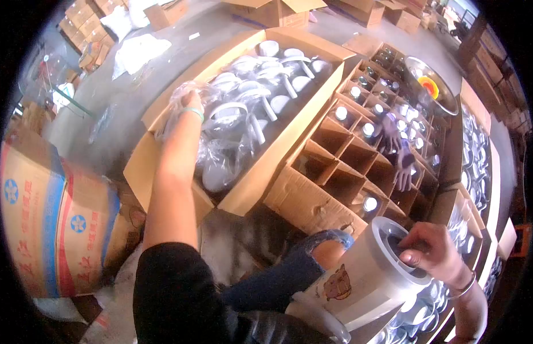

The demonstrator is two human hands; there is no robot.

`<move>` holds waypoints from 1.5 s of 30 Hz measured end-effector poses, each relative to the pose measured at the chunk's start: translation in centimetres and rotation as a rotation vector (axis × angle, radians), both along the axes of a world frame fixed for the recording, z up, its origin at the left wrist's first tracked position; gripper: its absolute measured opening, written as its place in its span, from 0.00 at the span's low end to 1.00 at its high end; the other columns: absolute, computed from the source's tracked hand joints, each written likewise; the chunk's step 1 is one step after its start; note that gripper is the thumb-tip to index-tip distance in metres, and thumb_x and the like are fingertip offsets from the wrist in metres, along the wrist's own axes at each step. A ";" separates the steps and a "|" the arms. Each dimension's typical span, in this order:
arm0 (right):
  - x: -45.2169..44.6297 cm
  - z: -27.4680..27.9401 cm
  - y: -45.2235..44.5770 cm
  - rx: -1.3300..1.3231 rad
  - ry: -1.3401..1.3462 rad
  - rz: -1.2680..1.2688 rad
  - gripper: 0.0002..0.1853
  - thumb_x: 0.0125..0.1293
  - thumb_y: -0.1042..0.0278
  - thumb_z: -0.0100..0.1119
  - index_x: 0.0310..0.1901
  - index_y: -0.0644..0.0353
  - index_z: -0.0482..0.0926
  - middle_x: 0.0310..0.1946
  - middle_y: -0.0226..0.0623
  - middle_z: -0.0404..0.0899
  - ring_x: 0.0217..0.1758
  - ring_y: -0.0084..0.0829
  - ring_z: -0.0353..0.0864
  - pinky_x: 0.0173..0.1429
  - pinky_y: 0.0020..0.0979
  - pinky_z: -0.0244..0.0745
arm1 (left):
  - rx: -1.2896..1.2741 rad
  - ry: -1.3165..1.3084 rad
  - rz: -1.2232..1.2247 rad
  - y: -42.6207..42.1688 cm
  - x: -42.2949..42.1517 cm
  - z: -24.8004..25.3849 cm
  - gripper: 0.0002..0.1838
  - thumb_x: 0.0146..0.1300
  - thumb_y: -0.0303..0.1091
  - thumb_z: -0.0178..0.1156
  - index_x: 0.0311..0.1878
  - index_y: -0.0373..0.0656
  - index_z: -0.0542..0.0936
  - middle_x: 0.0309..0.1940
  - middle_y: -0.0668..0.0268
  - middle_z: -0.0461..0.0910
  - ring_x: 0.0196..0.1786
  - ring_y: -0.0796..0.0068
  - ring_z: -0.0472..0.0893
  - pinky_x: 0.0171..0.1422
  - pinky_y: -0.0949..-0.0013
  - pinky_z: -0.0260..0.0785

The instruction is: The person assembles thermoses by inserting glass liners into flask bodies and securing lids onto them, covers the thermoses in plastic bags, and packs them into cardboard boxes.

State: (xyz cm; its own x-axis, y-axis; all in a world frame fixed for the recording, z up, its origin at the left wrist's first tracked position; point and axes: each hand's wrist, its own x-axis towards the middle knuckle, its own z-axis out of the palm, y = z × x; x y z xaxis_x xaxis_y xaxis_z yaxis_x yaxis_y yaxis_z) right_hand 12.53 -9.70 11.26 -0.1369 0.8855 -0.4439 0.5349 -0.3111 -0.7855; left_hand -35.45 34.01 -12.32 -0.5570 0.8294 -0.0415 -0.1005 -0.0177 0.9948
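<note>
My left hand [192, 102], closed on a crumpled clear plastic bag [183, 94], reaches into the left side of a long cardboard box [249, 195]. In that box lie several white lid-like parts [269, 71], some with curved handles, among clear plastic bags. A white plastic jug [364, 275] with a cartoon animal printed on its side leans tilted across my lap. At the jug's top, my right hand [428, 247] has its fingers bent into the opening and its thumb at the rim. Those fingertips are partly hidden.
A divided carton [321, 198] beside the box holds several bottles with white caps, a pair of purple-grey gloves [395, 143] and a metal bowl [429, 83]. Boxes of shiny round parts [475, 160] line the right. Printed cartons [60, 218] stand at the left.
</note>
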 end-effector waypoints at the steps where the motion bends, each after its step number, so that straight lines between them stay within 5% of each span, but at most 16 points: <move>1: 0.0 -0.1 0.6 0.011 -0.015 0.052 0.20 0.59 0.56 0.75 0.36 0.67 0.82 0.26 0.28 0.79 0.29 0.14 0.73 0.30 0.22 0.68 | 0.087 -0.115 0.046 0.0 1.7 0.5 0.14 0.67 0.39 0.59 0.42 0.36 0.84 0.34 0.59 0.84 0.38 0.69 0.83 0.40 0.66 0.76; 2: 0.3 -0.5 1.3 -0.042 0.077 0.030 0.19 0.62 0.57 0.72 0.36 0.68 0.82 0.26 0.29 0.79 0.28 0.17 0.74 0.31 0.24 0.69 | 0.155 -0.100 -0.188 -0.1 3.7 1.8 0.12 0.67 0.35 0.60 0.44 0.35 0.84 0.39 0.62 0.84 0.46 0.72 0.83 0.53 0.69 0.76; 4: 0.8 -1.5 3.7 0.210 -0.074 0.057 0.17 0.68 0.58 0.66 0.39 0.68 0.82 0.32 0.32 0.81 0.33 0.20 0.75 0.37 0.25 0.70 | 0.223 -0.123 -0.743 -7.8 14.0 9.5 0.11 0.67 0.29 0.58 0.47 0.36 0.84 0.42 0.63 0.85 0.45 0.73 0.82 0.51 0.72 0.76; 5: -0.2 -2.8 4.9 0.407 -0.001 -0.210 0.16 0.69 0.60 0.64 0.48 0.66 0.79 0.38 0.30 0.81 0.38 0.20 0.75 0.43 0.25 0.73 | 0.371 0.432 -0.949 -11.3 18.1 11.9 0.10 0.67 0.26 0.56 0.47 0.36 0.84 0.45 0.61 0.85 0.49 0.73 0.82 0.52 0.71 0.77; 6: 0.8 -2.7 7.2 0.475 -0.027 -0.230 0.21 0.69 0.64 0.64 0.59 0.64 0.73 0.48 0.33 0.80 0.47 0.23 0.78 0.52 0.27 0.75 | 0.729 0.223 -1.203 -14.4 22.1 12.4 0.10 0.67 0.28 0.56 0.45 0.35 0.83 0.47 0.57 0.85 0.51 0.70 0.83 0.54 0.70 0.77; 8: 2.0 -5.2 11.2 0.798 -0.012 -0.423 0.32 0.65 0.67 0.67 0.69 0.60 0.65 0.68 0.45 0.65 0.66 0.34 0.69 0.63 0.32 0.73 | 0.412 -0.537 -1.725 -22.5 28.4 14.9 0.10 0.68 0.34 0.60 0.40 0.36 0.82 0.43 0.58 0.85 0.48 0.69 0.83 0.57 0.68 0.76; 11: 5.1 -7.9 12.5 0.769 0.270 -0.612 0.32 0.68 0.62 0.62 0.70 0.59 0.62 0.69 0.44 0.64 0.68 0.36 0.68 0.65 0.36 0.71 | 0.261 -0.650 -1.997 -29.4 31.2 17.7 0.18 0.60 0.32 0.71 0.49 0.39 0.75 0.41 0.64 0.81 0.45 0.74 0.81 0.57 0.69 0.75; 16: 8.6 -11.1 5.1 0.475 1.164 -0.634 0.33 0.72 0.54 0.53 0.73 0.58 0.57 0.70 0.43 0.63 0.70 0.37 0.66 0.68 0.41 0.68 | 0.223 -0.947 -1.757 -29.5 32.9 15.2 0.35 0.56 0.13 0.60 0.69 0.41 0.64 0.59 0.56 0.69 0.53 0.64 0.78 0.56 0.69 0.80; 18: 8.9 -11.9 4.1 0.391 1.353 -0.566 0.34 0.73 0.51 0.49 0.74 0.58 0.55 0.70 0.42 0.63 0.71 0.38 0.65 0.69 0.43 0.67 | 0.002 -0.823 -1.599 -27.9 32.4 13.5 0.37 0.56 0.12 0.59 0.70 0.43 0.64 0.52 0.60 0.74 0.48 0.72 0.79 0.48 0.70 0.78; 23: 5.5 -12.1 4.6 0.503 1.015 -0.373 0.38 0.74 0.44 0.48 0.75 0.60 0.53 0.70 0.39 0.63 0.71 0.38 0.65 0.72 0.44 0.63 | -0.040 -0.521 -1.662 -28.0 35.0 9.9 0.34 0.55 0.15 0.61 0.67 0.41 0.67 0.53 0.62 0.77 0.51 0.75 0.77 0.55 0.70 0.73; 25: 4.9 -12.3 4.7 0.562 0.628 -0.588 0.30 0.70 0.63 0.59 0.70 0.63 0.62 0.64 0.39 0.71 0.63 0.31 0.74 0.66 0.33 0.70 | 0.036 -0.378 -1.589 -29.0 35.8 10.9 0.26 0.58 0.19 0.64 0.61 0.38 0.72 0.53 0.61 0.78 0.53 0.76 0.79 0.58 0.70 0.72; 29: 7.2 -15.0 3.9 0.533 0.723 -0.947 0.17 0.69 0.75 0.53 0.59 0.63 0.72 0.50 0.34 0.80 0.49 0.28 0.82 0.52 0.29 0.79 | 0.010 -0.042 -1.172 -26.9 34.7 6.6 0.12 0.66 0.29 0.63 0.51 0.39 0.79 0.42 0.64 0.83 0.46 0.76 0.82 0.53 0.71 0.74; 35: 6.6 -20.1 0.1 0.509 1.136 -1.203 0.13 0.69 0.76 0.50 0.54 0.61 0.71 0.48 0.36 0.79 0.53 0.30 0.80 0.57 0.35 0.78 | -0.228 -0.367 -0.876 -28.3 34.3 3.5 0.05 0.72 0.36 0.58 0.46 0.46 0.78 0.39 0.72 0.82 0.41 0.79 0.81 0.49 0.69 0.75; 41: 7.3 -19.5 -4.3 0.216 1.470 -0.723 0.21 0.66 0.65 0.49 0.60 0.60 0.71 0.52 0.37 0.78 0.54 0.30 0.79 0.58 0.33 0.76 | -0.244 -0.853 -1.086 -26.7 33.0 2.3 0.08 0.77 0.41 0.51 0.46 0.50 0.75 0.25 0.77 0.67 0.28 0.84 0.69 0.36 0.75 0.68; 43: 8.0 -21.2 -5.7 0.325 0.824 -0.674 0.33 0.56 0.86 0.58 0.65 0.60 0.66 0.50 0.38 0.79 0.48 0.27 0.80 0.51 0.29 0.80 | -0.190 -0.979 -1.201 -27.1 32.6 3.6 0.10 0.77 0.43 0.51 0.44 0.49 0.75 0.25 0.76 0.67 0.25 0.86 0.67 0.27 0.78 0.61; 45: 5.8 -20.0 -5.0 0.455 0.201 -0.675 0.19 0.68 0.79 0.55 0.60 0.64 0.69 0.45 0.37 0.79 0.41 0.24 0.81 0.47 0.26 0.77 | -0.439 -0.649 -0.975 -30.3 32.7 9.2 0.11 0.76 0.46 0.51 0.43 0.50 0.75 0.23 0.77 0.66 0.21 0.86 0.63 0.21 0.79 0.54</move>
State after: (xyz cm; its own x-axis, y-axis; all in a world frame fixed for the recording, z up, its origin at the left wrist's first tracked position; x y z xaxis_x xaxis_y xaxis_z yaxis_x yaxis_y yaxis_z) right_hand 18.31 -14.70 -8.78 0.4484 0.8926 -0.0475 0.1837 -0.1440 -0.9724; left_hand -2.70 3.70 -3.13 0.5077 0.7311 -0.4557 -0.3586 0.6603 0.6599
